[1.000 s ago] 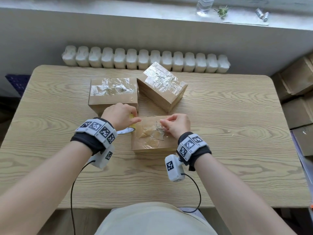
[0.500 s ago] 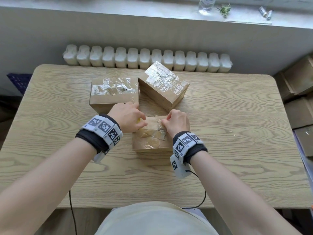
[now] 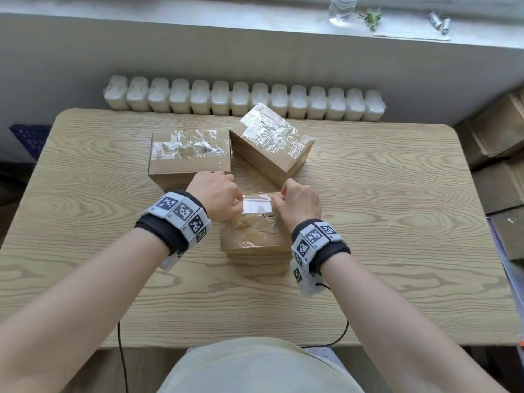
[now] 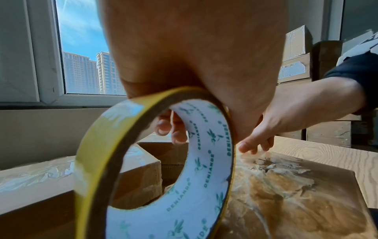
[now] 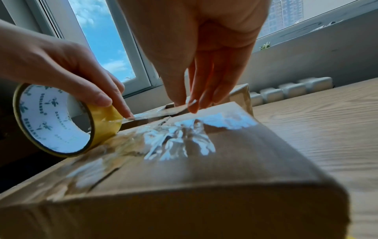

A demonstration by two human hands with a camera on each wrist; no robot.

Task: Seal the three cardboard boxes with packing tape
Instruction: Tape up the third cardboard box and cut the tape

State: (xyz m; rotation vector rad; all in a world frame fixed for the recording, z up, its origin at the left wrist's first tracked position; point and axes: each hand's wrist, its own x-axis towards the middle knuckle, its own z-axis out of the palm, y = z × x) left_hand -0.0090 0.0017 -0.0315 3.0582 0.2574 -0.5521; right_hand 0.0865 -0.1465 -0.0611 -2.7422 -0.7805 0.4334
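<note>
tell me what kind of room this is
Probably a spare room or office used for packing: stacked cardboard boxes beside a wooden table, and a radiator under a windowsill.

Radiator [image 3: 243, 99] behind table [image 3: 397, 251] — bottle [image 3: 341, 8] on sill.

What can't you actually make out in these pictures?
- Head view: tape roll hidden under the left hand.
- Right wrist view: near box blurred at its front edge.
- All views: whether the right hand pinches the tape strip or presses it.
</note>
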